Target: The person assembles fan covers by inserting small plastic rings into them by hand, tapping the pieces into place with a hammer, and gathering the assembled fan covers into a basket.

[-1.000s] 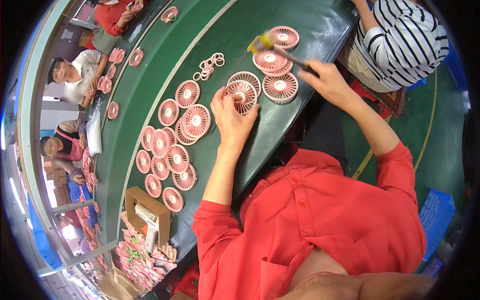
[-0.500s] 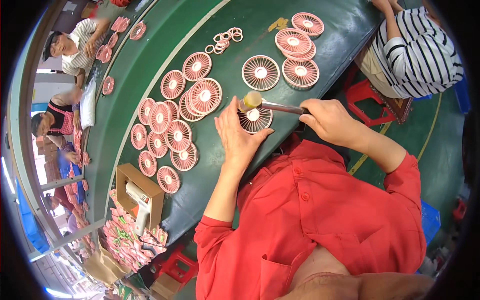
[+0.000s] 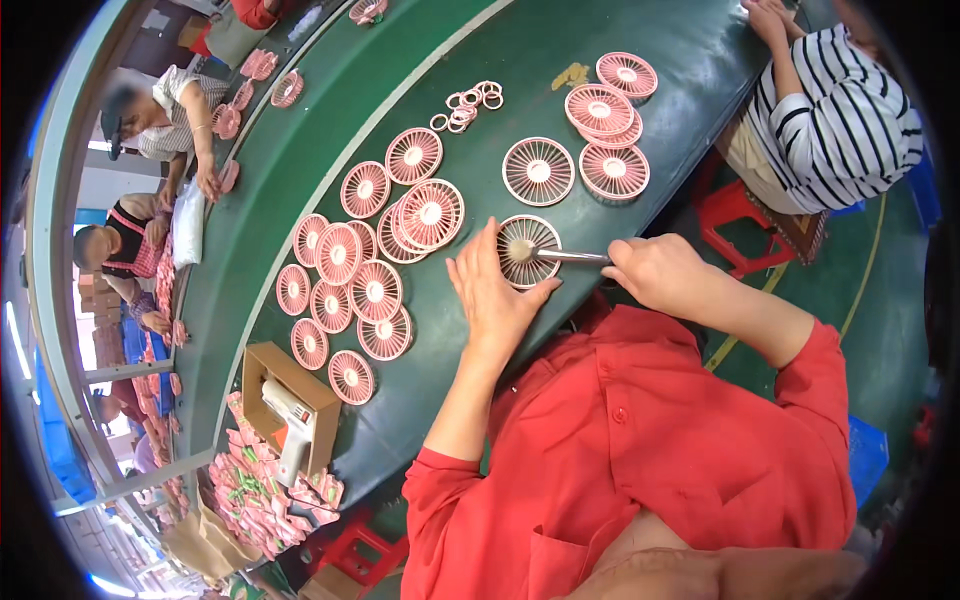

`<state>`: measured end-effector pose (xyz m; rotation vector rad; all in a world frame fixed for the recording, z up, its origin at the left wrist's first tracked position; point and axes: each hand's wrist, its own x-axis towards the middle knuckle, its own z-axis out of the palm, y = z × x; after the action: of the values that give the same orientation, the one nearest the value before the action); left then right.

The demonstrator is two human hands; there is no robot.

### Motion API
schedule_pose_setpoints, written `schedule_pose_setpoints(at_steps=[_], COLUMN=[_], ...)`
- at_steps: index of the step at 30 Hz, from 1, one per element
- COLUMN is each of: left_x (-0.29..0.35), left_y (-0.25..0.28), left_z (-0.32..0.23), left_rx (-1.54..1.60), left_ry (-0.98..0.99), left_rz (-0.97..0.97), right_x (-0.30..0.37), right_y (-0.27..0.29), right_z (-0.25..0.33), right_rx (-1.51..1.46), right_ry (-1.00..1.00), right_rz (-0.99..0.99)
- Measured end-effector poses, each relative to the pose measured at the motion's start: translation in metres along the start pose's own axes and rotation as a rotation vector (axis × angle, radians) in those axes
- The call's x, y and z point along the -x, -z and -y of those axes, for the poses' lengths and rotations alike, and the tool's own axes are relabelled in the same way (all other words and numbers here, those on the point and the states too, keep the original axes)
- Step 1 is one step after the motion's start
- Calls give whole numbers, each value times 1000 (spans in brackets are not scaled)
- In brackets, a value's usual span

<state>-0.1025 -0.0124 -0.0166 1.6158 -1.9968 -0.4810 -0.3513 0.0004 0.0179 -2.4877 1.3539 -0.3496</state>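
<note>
Pink grille — left hand spread around its near rim, right hand gripping a hammer over it.

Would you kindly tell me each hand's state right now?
Left hand: open, spread at the edge of a round pink spoked grille.
Right hand: closed, holding a metal-shafted, yellowish-headed hammer.
</note>
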Motion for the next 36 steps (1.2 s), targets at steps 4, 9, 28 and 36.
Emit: schedule_pose_setpoints(at_steps=[4,9,28,36], left_x=[9,18,-35,-31], left_y=[15,78,-10,-9], left_z=[-4,-19,-18,-9], left_rx=[-1,-515,11,60], left_ry=[-75,-95,-215,-167], left_rz=[-40,-287,-15,13], right_x=[0,13,6,-6], right_y=[8,11,20,5], right_z=[-2,-22,-21,-16], right_rx=[-183,-382,-288,1], right_ry=[-17,-185,-86,-14], right_rz=[-50,-180,-312,-161])
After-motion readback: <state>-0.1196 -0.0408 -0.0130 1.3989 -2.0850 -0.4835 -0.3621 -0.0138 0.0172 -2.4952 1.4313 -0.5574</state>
